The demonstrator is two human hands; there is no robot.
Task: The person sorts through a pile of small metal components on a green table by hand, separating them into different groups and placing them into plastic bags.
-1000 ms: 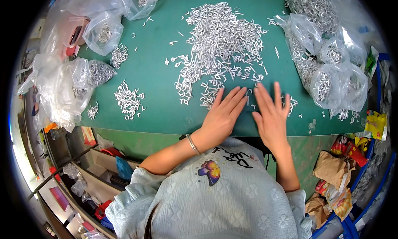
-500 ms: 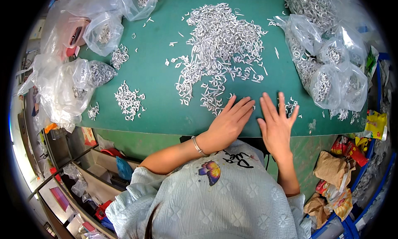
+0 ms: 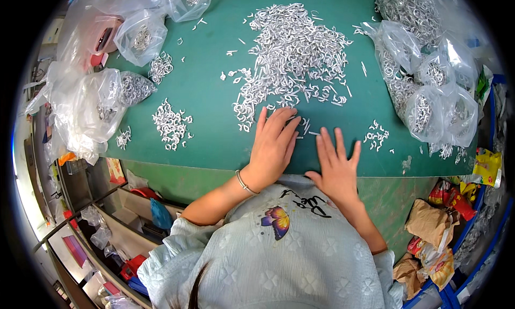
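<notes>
Holds the left hand (image 3: 272, 145) palm down at the near edge of the pile (image 3: 298, 46) of silvery pieces, with fingers curved and mostly close together; cannot tell of any pinch beneath. Spreads the fingers and thumb of the right hand (image 3: 337, 161) palm down at the front of the tabletop (image 3: 214, 140), just beside a few stray pieces (image 3: 314, 133). Has the pile ahead, mid-tabletop, with a small heap (image 3: 376, 135) to the right, a bigger heap (image 3: 170, 124) to the left and clear bags (image 3: 424, 113) along both sides. Wears a bracelet (image 3: 244, 182) on the left wrist.
</notes>
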